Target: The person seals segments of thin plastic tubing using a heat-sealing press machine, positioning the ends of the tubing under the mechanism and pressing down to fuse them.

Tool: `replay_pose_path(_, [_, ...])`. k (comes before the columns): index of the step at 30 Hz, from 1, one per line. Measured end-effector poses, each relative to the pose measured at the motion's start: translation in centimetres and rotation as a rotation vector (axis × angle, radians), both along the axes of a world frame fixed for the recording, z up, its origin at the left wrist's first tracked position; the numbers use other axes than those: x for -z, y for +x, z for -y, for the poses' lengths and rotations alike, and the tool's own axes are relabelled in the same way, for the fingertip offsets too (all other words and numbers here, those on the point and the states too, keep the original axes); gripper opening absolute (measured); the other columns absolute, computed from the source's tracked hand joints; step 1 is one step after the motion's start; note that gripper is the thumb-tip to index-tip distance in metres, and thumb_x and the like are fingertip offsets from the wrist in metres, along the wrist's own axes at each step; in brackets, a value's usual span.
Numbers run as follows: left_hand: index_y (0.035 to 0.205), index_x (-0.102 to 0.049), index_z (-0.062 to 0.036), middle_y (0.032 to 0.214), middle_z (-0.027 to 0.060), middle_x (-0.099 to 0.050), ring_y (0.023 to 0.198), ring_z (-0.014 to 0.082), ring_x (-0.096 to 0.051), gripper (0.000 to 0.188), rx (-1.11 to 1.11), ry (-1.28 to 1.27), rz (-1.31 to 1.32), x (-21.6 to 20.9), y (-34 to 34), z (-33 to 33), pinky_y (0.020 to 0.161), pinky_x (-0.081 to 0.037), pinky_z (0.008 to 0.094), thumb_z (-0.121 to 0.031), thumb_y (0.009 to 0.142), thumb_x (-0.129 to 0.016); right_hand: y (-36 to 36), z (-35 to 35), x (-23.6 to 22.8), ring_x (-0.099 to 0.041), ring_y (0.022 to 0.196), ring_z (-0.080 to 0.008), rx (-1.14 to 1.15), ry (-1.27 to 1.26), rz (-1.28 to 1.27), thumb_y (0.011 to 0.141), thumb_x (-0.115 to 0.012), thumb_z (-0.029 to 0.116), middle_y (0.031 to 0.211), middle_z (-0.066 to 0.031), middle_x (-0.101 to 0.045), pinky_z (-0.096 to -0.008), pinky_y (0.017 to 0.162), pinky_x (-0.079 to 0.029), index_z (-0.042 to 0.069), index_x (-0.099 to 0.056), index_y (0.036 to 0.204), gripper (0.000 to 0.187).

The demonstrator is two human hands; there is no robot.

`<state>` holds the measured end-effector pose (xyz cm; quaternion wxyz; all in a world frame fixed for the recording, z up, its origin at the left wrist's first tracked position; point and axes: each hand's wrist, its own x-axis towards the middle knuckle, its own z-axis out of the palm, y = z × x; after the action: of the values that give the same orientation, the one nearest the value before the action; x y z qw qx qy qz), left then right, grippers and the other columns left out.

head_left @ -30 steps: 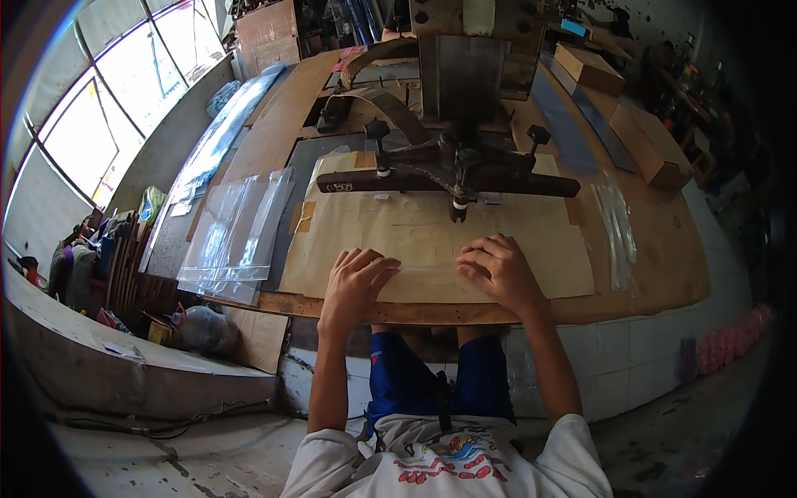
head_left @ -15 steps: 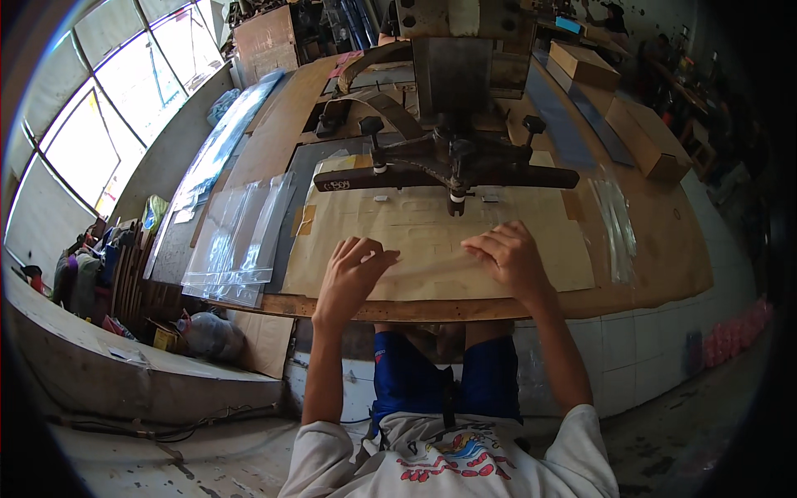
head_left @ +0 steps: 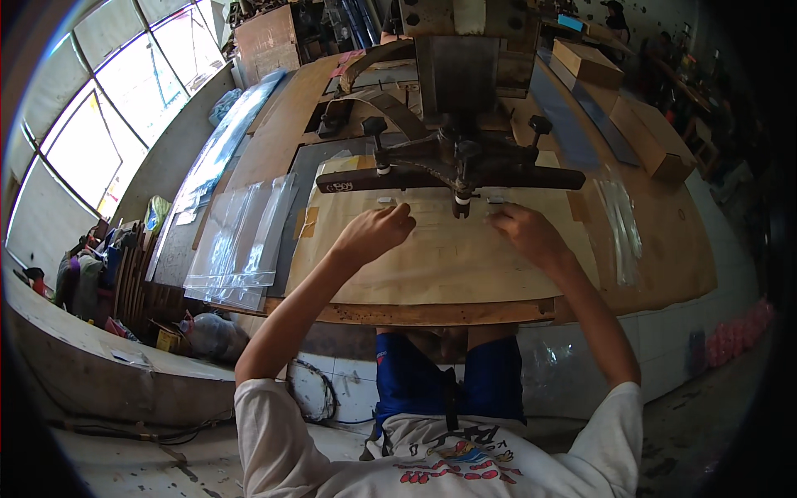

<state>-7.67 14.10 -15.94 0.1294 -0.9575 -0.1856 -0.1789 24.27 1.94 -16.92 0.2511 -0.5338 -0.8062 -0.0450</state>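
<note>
Tabletop (head_left: 677,257) fills the middle of the view, its wooden front edge bowed by the lens and running just ahead of the person's blue shorts (head_left: 448,373). On it lies a pale sheet (head_left: 432,278), taped at its sides and stopping just short of that edge; its bare near half leaves open room between the forearms, and more brown surface shows toward the right end. Above, the machine column (head_left: 457,79) is cut off by the upper border and hides part of the tabletop's back, while the room at the far right is too dark to make out. A dark crossbar (head_left: 540,178) under the column stands in the way, spanning most of the sheet's width just beyond the fingers. Clear plastic bags (head_left: 237,236) overlap in a pile left of the sheet, cardboard boxes (head_left: 652,137) stand toward the right rear, and clear strips (head_left: 618,232) lie right of the sheet. Over the sheet, the left hand (head_left: 378,231) curls its fingers in against the thumb; the right hand (head_left: 525,235), well apart, bends its fingertips inward. What either pinches, I cannot tell. Small white tabs (head_left: 496,200) show near the bar, one just beyond each hand's fingertips.
</note>
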Motion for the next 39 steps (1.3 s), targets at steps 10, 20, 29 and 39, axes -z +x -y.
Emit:
replay_pose_path(10, [0.117, -0.067, -0.004, 0.115, 0.0101, -0.071, 0.093, 0.0261, -0.075, 0.033, 0.086, 0.106, 0.109, 3.1, -0.3, -2.7, 0.077, -0.063, 0.0359, -0.007, 0.084, -0.068, 0.8, -2.2, 0.9, -0.073, 0.085, -0.0269, -0.121, 0.161, 0.121, 0.088, -0.075, 0.01, 0.1, -0.0084, -0.069, -0.0371, 0.075, -0.063, 0.004, -0.073, 0.099, 0.013])
replay_pose_path(20, [0.121, -0.065, -0.0056, 0.121, 0.0117, -0.07, 0.102, 0.03, -0.073, 0.036, 0.045, -0.097, 0.078, 2.6, -0.5, -2.5, 0.085, -0.061, 0.0388, -0.006, 0.085, -0.068, 0.0, -2.7, 2.0, -0.074, 0.087, -0.0277, -0.137, 0.269, 0.056, 0.085, -0.076, 0.007, 0.099, -0.0108, -0.072, -0.0387, 0.077, -0.065, 0.004, -0.072, 0.101, 0.016])
replay_pose_path(29, [0.119, -0.064, -0.0073, 0.121, 0.0125, -0.07, 0.102, 0.0328, -0.073, 0.037, -0.009, -0.142, 0.102, 2.5, 0.0, -2.6, 0.086, -0.061, 0.0407, -0.002, 0.083, -0.069, -0.5, -3.6, 2.4, -0.074, 0.086, -0.0268, -0.071, 0.208, 0.127, 0.088, -0.069, 0.007, 0.094, -0.0104, -0.073, -0.0383, 0.075, -0.064, -0.001, -0.069, 0.099, 0.014])
replay_pose_path(39, [0.116, -0.063, -0.0073, 0.116, 0.0137, -0.072, 0.099, 0.0367, -0.072, 0.033, -0.022, -0.224, 0.166, 2.2, 0.2, -2.2, 0.083, -0.062, 0.0439, 0.001, 0.084, -0.065, -1.4, -3.5, 2.0, -0.072, 0.085, -0.0281, 0.053, 0.13, 0.054, 0.094, -0.066, 0.013, 0.088, -0.0111, -0.072, -0.0403, 0.077, -0.061, 0.004, -0.07, 0.098, 0.011])
